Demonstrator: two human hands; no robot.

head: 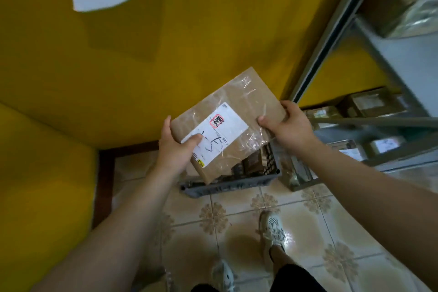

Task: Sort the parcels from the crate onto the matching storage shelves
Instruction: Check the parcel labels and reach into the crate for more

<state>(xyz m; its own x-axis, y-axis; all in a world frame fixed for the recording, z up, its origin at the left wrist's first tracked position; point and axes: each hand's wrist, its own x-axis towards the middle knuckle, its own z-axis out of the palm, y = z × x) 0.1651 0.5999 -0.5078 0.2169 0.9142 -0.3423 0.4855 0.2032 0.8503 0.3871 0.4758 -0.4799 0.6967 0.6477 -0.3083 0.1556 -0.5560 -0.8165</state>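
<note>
- Left hand (174, 149): bare, no glove, ring or watch visible.
- Right hand (290, 125): bare, likewise free of any visible accessory.
- Forearms: uncovered along their whole visible length; no sleeve enters view.
- Shorts (294, 278): black fabric, seen only at the lower frame edge.
- Shoes (272, 232): pale, perforated uppers with darker mottled marks; no socks visible.

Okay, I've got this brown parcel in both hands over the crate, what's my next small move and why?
Probably read the label first: the parcel is held flat by left hand and right hand, label up, and the shelves to the right already hold boxes.
</note>
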